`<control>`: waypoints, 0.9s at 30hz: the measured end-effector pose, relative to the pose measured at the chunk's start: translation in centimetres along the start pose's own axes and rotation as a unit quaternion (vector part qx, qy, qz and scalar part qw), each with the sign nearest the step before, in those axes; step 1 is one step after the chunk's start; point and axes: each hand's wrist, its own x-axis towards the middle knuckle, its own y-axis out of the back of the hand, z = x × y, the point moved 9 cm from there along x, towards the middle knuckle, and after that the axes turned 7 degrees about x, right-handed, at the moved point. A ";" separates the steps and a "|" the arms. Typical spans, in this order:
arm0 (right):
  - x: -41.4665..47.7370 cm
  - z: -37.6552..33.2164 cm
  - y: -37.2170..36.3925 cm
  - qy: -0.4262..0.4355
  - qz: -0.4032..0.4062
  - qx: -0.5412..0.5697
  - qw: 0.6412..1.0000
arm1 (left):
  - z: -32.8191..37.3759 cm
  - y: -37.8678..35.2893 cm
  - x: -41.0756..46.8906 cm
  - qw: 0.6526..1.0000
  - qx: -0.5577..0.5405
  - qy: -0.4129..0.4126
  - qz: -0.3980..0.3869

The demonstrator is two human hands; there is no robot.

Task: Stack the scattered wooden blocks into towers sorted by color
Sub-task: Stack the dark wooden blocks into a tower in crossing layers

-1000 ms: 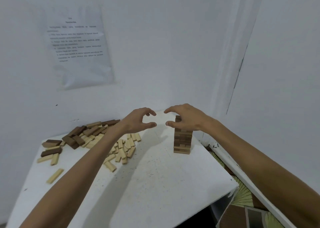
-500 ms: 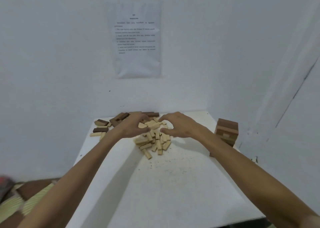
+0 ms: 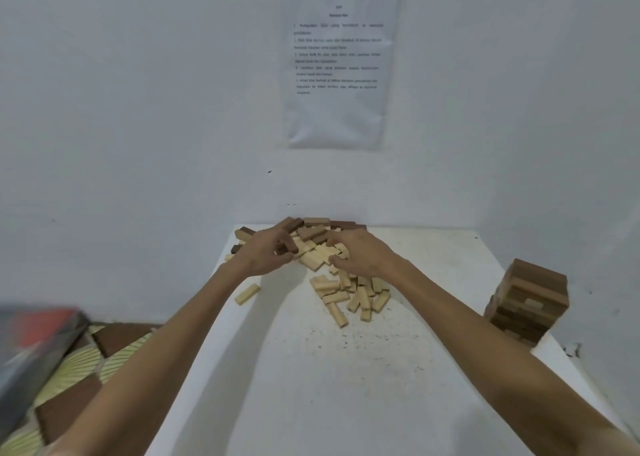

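White table (image 3: 311, 386) bearing scattered blocks (image 3: 349, 293), likely light and rigid; left hand (image 3: 263, 253) and right hand (image 3: 360, 253) curling fingers into pile, grip unclear; taking by long sides advisable.

Left hand (image 3: 265, 253) and right hand (image 3: 360, 253) cover part of the pile (image 3: 322, 258); grip on any block can't be told. Notice (image 3: 337, 61) text too blurred to read. Tower (image 3: 526, 300) base cut by right forearm. Box (image 3: 31, 348) at left edge blurred, cropped.
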 end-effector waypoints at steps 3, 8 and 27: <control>2.0 0.7 -1.2 0.007 -0.011 0.002 1.000 | -0.6 0.0 1.0 1.000 -0.006 0.005 0.013; 5.4 1.5 -2.4 0.022 -0.003 -0.005 1.000 | -3.2 -0.8 2.7 0.997 0.020 0.069 0.018; 9.4 4.0 -3.2 0.041 0.119 0.046 0.991 | -6.3 -1.9 4.9 0.992 -0.077 0.059 0.081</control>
